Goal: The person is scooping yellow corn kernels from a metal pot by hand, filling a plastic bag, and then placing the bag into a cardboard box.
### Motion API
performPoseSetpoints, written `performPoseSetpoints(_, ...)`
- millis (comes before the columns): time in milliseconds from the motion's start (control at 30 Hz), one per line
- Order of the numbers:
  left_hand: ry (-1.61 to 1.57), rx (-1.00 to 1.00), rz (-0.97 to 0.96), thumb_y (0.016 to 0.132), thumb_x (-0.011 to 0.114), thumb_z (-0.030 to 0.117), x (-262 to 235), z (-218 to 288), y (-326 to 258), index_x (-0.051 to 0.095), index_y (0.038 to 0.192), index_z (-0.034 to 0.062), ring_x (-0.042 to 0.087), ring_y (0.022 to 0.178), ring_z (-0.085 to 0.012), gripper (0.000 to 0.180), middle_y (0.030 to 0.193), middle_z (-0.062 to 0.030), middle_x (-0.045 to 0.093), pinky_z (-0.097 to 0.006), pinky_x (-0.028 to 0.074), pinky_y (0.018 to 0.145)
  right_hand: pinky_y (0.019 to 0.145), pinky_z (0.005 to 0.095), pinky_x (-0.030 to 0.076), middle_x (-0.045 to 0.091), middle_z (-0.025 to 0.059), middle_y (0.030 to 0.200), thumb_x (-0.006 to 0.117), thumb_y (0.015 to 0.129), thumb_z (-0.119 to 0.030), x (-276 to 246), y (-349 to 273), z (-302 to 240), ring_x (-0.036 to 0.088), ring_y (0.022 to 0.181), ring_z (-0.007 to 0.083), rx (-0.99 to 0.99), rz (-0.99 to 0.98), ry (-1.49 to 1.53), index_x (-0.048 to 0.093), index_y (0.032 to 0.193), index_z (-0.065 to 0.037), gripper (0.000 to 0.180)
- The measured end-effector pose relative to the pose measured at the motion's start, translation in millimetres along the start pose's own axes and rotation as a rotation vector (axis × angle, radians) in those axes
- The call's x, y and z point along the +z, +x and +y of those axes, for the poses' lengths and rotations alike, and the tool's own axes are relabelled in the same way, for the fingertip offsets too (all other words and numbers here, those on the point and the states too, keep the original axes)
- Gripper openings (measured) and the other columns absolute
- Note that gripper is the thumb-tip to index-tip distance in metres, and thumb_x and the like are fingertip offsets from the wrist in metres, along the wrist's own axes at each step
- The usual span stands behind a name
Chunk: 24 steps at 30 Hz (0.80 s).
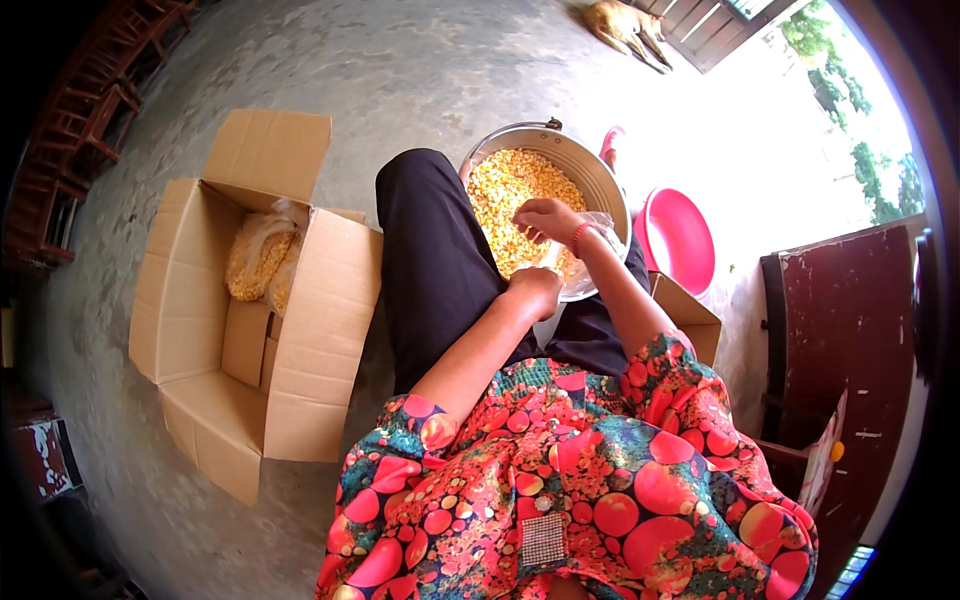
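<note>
A metal bucket stands between my legs, nearly full of yellow corn kernels. At its near rim my left hand is closed on the edge of a clear plastic bag, which lies partly inside the bucket. My right hand reaches in from the right over the kernels, its fingers curled downward. What those fingers hold, if anything, is hidden beneath them. Part of the bag shows around my right wrist, just below a red bracelet.
On the left stands an open cardboard box holding filled clear bags of corn. A pink basin is right of the bucket, with another cardboard box nearer me. A dog lies at the far side. Wooden chairs line the left.
</note>
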<state>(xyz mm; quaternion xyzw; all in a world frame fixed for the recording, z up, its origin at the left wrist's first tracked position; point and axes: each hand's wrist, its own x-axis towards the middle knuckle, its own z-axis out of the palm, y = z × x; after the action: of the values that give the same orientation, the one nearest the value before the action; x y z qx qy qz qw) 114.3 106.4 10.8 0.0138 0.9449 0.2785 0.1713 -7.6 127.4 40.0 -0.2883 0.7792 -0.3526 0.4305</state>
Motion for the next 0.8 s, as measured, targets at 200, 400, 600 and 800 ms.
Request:
performPoseSetpoints(200,-0.010,0.029,0.056,0.069,0.050,0.010,-13.3,10.7,-12.3,0.059,0.090,0.0033,0.058,0.084,-0.0259,0.023,0.090,-0.0157,0.059,-0.035,0.046,0.070,0.060,0.0308,0.050,0.052,0.0075,0.101,0.051,0.076,-0.019,43.8,45.8,23.9,0.056,0.077,0.0183,0.290,-0.192,-0.274,0.048,0.107,-0.014,0.032)
performPoseSetpoints(400,-0.095,0.122,0.235,0.074,0.050,0.024,-2.2,4.1,-11.6,0.052,0.103,0.0082,0.055,0.091,-0.0256,0.033,0.101,-0.0130,0.056,-0.036,0.043,0.074,0.054,0.0331,0.052,0.053,0.0108,0.094,0.057,0.072,-0.029,64.9,64.7,13.4,0.057,0.066,0.0213,0.454,-0.374,-0.051,0.053,0.095,-0.008,0.032)
performPoseSetpoints(600,0.061,0.129,0.160,0.073,0.053,0.020,-1.1,5.7,-9.2,0.038,0.120,0.0119,0.054,0.096,-0.0216,0.050,0.115,-0.0081,0.049,-0.032,0.046,0.074,0.051,0.0312,0.052,0.056,0.0066,0.074,0.065,0.067,-0.025,63.6,62.4,29.5,0.057,0.064,0.0191,0.457,-0.270,0.143,0.056,0.079,-0.008,0.023)
performPoseSetpoints(800,0.049,0.141,0.141,0.073,0.052,0.018,-15.8,7.6,-20.3,0.043,0.115,0.0118,0.056,0.093,-0.0219,0.043,0.109,-0.0089,0.053,-0.034,0.046,0.072,0.055,0.0317,0.052,0.056,0.0041,0.075,0.066,0.067,-0.017,66.7,57.4,24.4,0.056,0.062,0.0159,0.360,-0.265,0.339,0.057,0.076,-0.007,0.015)
